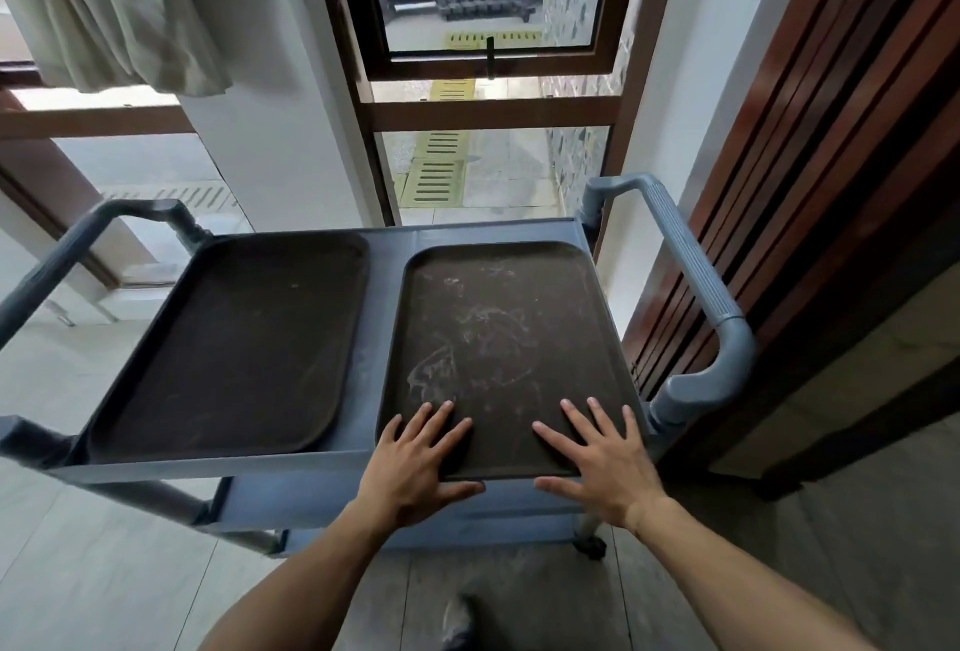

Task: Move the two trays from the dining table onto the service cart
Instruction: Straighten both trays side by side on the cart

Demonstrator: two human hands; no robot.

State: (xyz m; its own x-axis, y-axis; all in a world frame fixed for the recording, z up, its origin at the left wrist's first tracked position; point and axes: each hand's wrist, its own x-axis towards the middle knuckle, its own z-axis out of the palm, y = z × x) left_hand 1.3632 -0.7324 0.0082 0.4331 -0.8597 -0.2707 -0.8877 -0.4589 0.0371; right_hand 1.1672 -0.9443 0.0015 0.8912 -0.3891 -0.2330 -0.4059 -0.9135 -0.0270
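- Two trays lay side by side on the cart [291, 468], long axes pointing away from me.
- Left tray [228, 349] sat apart, untouched.
- Right tray [504, 338] overhung the near edge; my left hand [415, 463] and right hand [602, 463] pressed on it, fingers spread flat, gripping nothing.

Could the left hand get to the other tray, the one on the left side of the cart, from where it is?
Probably yes. The left hand rests flat on the right tray, holding nothing, and only bare cart top lies between it and the left tray.

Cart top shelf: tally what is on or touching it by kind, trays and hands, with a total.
Dark brown trays: 2, the left tray and the right tray, side by side on the grey cart.
Hands: 2, the left hand and the right hand, both spread flat on the right tray's near edge.
Total: 4
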